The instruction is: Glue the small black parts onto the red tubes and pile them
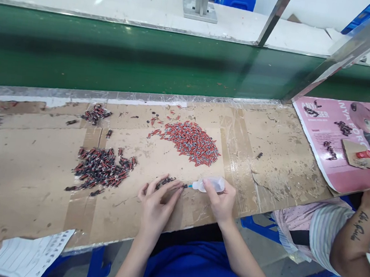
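Observation:
My right hand [223,202] grips a small translucent squeeze bottle [211,184] lying nearly level, its thin blue tip pointing left. My left hand [158,202] rests on the cardboard, thumb and index finger pinched at a small black part [185,185] right by that tip. Whether the tip touches the part is too small to tell. Several more dark parts [166,181] lie beneath the curved left fingers, partly hidden. Behind my hands spreads a pile of small red-and-silver pieces [193,141]. To the left sits a heap of black-and-red parts [101,167].
Cardboard [123,218] covers the bench. A smaller dark cluster [96,114] lies farther back. A green conveyor belt [130,60] runs behind. At right, a co-worker's arm [357,229] is beside a pink poster [327,171]. A paper sheet [29,254] overhangs the front edge.

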Demonstrator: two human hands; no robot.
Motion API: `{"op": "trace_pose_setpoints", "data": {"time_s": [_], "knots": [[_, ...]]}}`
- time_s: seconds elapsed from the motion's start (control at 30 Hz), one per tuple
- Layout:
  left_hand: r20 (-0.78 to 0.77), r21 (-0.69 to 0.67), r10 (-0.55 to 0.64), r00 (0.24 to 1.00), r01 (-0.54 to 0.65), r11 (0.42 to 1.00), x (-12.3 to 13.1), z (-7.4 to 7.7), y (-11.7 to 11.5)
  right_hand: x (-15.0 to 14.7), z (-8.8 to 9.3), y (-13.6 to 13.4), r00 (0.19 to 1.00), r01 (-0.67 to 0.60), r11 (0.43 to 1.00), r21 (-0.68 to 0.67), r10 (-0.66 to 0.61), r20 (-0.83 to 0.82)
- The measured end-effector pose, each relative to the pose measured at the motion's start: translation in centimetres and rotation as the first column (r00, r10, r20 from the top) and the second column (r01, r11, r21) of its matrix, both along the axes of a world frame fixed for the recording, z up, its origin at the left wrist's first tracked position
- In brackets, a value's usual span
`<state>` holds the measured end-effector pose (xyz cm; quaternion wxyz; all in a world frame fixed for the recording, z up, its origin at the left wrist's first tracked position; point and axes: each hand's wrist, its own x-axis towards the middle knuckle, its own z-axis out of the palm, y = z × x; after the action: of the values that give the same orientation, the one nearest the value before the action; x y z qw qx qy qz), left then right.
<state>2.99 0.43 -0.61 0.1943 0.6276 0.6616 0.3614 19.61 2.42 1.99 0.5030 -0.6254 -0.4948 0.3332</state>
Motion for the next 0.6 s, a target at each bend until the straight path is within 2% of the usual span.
{"op": "trace_pose_setpoints", "data": {"time_s": [0.17, 0.37, 0.5, 0.6], "knots": [[-0.033, 0.042, 0.018, 0.999, -0.017, 0.999, 0.2, 0.0, 0.0, 0.0, -0.1, 0.1, 1.000, 0.002, 1.000, -0.017, -0.002, -0.013], [-0.055, 0.086, 0.035, 0.998, -0.030, 0.996, 0.5, -0.1, 0.0, 0.2, -0.3, 0.0, 0.990, 0.037, 0.997, -0.068, -0.046, -0.136], [-0.079, 0.133, 0.015, 0.997, -0.004, 0.991, 0.4, -0.4, 0.0, 2.3, -0.1, 0.4, 0.973, 0.168, 0.986, -0.021, -0.169, -0.156], [-0.105, 0.185, 0.003, 0.994, 0.016, 0.983, 0.3, -0.6, 0.1, 5.1, 0.0, 0.6, 0.961, 0.276, 0.961, 0.023, -0.275, -0.029]]}}
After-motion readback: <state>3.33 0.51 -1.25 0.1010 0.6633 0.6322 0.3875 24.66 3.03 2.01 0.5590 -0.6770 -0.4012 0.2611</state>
